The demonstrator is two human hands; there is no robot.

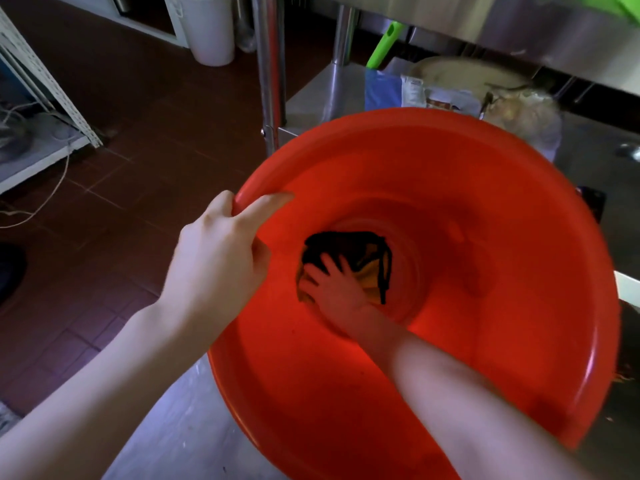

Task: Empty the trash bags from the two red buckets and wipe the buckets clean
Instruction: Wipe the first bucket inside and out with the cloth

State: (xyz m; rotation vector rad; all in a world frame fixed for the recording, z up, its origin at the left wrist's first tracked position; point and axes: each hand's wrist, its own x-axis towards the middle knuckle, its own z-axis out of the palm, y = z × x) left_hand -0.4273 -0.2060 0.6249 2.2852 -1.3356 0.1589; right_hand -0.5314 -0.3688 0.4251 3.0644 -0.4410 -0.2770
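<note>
A large red bucket (485,258) fills the middle of the head view, its mouth tilted toward me, with no bag inside. My left hand (221,251) grips its rim on the left side, thumb inside and fingers curled over the outer edge. My right hand (332,282) reaches deep inside and presses a dark cloth with a yellow patch (370,258) flat against the bucket's bottom, fingers spread. Only one red bucket is in view.
The bucket rests on a steel surface (173,427). Behind it a steel table's lower shelf (311,102) holds bags and packets (450,95). A steel table leg (270,71) stands just past the rim. A white bin (211,29) stands on the brown tiled floor (121,98); a white rack (41,98) is at left.
</note>
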